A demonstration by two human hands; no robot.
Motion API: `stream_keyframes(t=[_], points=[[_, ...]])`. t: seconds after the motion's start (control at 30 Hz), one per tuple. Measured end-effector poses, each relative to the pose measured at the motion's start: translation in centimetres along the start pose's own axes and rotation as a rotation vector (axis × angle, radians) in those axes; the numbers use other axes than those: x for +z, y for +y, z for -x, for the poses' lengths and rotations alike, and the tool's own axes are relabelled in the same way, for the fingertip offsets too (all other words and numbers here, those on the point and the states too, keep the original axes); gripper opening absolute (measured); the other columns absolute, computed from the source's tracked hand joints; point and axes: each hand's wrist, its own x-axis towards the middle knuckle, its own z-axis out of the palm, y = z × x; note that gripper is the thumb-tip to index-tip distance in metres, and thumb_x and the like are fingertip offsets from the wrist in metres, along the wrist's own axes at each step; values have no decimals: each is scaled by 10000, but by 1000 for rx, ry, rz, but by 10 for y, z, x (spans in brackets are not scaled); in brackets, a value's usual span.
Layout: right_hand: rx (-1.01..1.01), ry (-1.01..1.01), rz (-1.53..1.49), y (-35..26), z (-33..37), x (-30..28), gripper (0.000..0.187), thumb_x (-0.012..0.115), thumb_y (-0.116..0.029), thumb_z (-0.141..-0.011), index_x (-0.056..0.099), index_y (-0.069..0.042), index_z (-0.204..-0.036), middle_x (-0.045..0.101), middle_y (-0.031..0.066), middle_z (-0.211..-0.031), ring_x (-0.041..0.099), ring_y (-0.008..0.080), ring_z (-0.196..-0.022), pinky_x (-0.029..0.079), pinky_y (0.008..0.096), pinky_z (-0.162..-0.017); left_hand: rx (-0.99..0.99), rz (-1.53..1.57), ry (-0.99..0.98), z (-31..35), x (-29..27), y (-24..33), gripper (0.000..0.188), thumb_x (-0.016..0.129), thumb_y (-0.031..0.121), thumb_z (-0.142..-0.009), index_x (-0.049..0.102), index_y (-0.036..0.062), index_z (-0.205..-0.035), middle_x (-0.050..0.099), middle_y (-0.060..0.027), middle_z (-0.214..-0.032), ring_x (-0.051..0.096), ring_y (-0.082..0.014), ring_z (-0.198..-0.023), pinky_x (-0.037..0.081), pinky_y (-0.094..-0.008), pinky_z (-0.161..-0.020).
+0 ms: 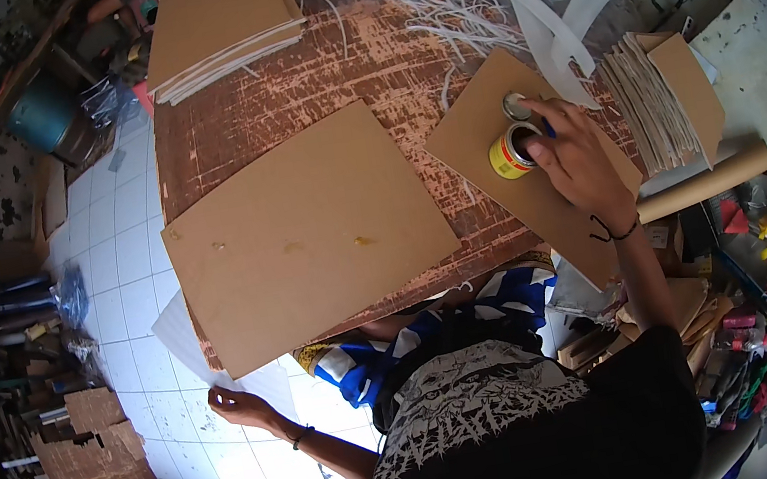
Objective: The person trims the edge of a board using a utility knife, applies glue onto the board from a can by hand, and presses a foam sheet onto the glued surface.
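My right hand is over an open yellow and red can on a tilted brown board. Its thumb reaches over the can's rim, and its fingers curl around a blue piece, mostly hidden. A round silver lid lies by the index fingertip. A larger brown board on the table's near left has several small glue-like dabs on it. Off the table's near left edge hangs my left hand, fingers curled toward the thumb, nothing visible in them. Behind it is a thin white sheet.
The worn reddish-brown table carries stacked brown boards at far left. White strips lie at far right, near an upright board stack. A cardboard roll and clutter fill the right. White floor tiles show left.
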Motion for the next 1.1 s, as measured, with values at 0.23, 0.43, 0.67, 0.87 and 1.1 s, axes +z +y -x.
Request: stream_keyframes(t=[0.23,0.43,0.67,0.87,1.1], points=[[4,147,-93,2,-11,-24,495,447,-383,-1051,770,-21,-954,549,150,-1413,469,369,-1288,343,473,-1113,-63,-17,34,2,-10,6,310,519,231,-1071,613,-60,-1118,677,-230,-1085,695,-355,-941,571,-447,-795],[-13,232,-105,-14,-25,-76,641,318,-450,-1082,767,-18,-933,574,157,-1397,491,374,-1262,359,452,-1100,-174,-46,-18,7,-12,3,351,496,287,-1072,629,-31,-1141,697,-206,-1100,685,-368,-992,543,-462,-843],[-5,365,-70,-8,-41,-110,783,229,-536,-1085,758,16,-921,601,136,-1367,531,327,-1231,396,421,-1069,-168,-31,5,1,-11,-2,343,499,285,-1071,631,-25,-1135,698,-205,-1096,686,-367,-994,542,-462,-835],[-54,499,-70,1,-53,-152,825,181,-524,-1095,742,54,-913,619,135,-1345,559,294,-1216,396,403,-1068,-128,-50,59,1,-4,-12,359,500,294,-1072,644,-32,-1118,697,-199,-1088,708,-331,-934,577,-431,-782],[-56,557,43,1,-66,-195,903,99,-649,-1044,703,15,-941,610,151,-1376,543,291,-1289,297,462,-1160,-123,-34,71,-1,3,-12,308,517,235,-1067,632,-48,-1106,680,-215,-1083,696,-342,-941,574,-430,-801]])
